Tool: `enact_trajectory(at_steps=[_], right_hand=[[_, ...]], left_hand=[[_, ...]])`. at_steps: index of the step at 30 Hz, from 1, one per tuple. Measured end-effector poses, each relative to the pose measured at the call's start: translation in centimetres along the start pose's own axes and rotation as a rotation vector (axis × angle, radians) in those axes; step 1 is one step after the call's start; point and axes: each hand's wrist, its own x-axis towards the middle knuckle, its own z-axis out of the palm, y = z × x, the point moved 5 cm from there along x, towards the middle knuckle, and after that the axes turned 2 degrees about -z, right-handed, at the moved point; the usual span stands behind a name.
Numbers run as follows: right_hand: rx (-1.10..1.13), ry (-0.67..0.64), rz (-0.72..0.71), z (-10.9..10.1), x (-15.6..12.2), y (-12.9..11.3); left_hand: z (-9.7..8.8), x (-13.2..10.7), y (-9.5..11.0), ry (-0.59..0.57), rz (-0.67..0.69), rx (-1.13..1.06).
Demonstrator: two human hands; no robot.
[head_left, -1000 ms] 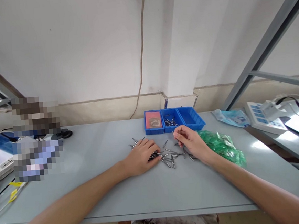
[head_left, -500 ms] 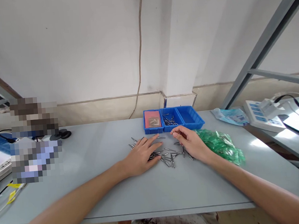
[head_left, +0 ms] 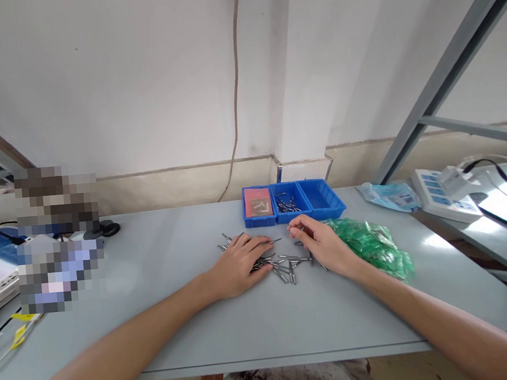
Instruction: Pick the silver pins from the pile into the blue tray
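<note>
My left hand (head_left: 239, 267) rests palm down over a pile of slim metal pins (head_left: 282, 274), its fingers apart. Part of the pile is hidden beneath it; pin ends stick out on both sides. One loose pin (head_left: 277, 240) lies at the tip of my left index finger. My right hand (head_left: 321, 242) is closed, thumb and fingertips pinched together just in front of the blue bins; what is between them, if anything, I cannot make out. Several pins lie under and beside it. More pins sit in the middle blue bin (head_left: 287, 215).
The left blue bin (head_left: 260, 221) holds a pink card and a small clear bag; the right blue bin (head_left: 322, 199) adjoins the middle one. Green plastic bags (head_left: 376, 247) lie beside my right wrist. A light-blue packet (head_left: 390, 197) and a power strip (head_left: 445, 195) stand farther right.
My left index finger has drawn slightly toward me, and the loose pin at its tip has shifted the same way. My right hand has hardly moved and stays pinched.
</note>
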Motion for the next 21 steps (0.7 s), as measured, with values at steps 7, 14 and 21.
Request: enact_trajectory(at_steps=[7,14,21], right_hand=[[0.037,-0.009,0.040,0.04,-0.06,0.03],[0.155,-0.039,0.076,0.28,-0.15,0.11],[0.146,-0.030,0.071,0.07,0.00,0.04]], left_hand=[[0.16,-0.02,-0.05,0.002,0.011,-0.025],[-0.05,0.11,0.27,-0.003,0.043,-0.054],[0.15,0.00,0.27,0.001,0.063,-0.083]])
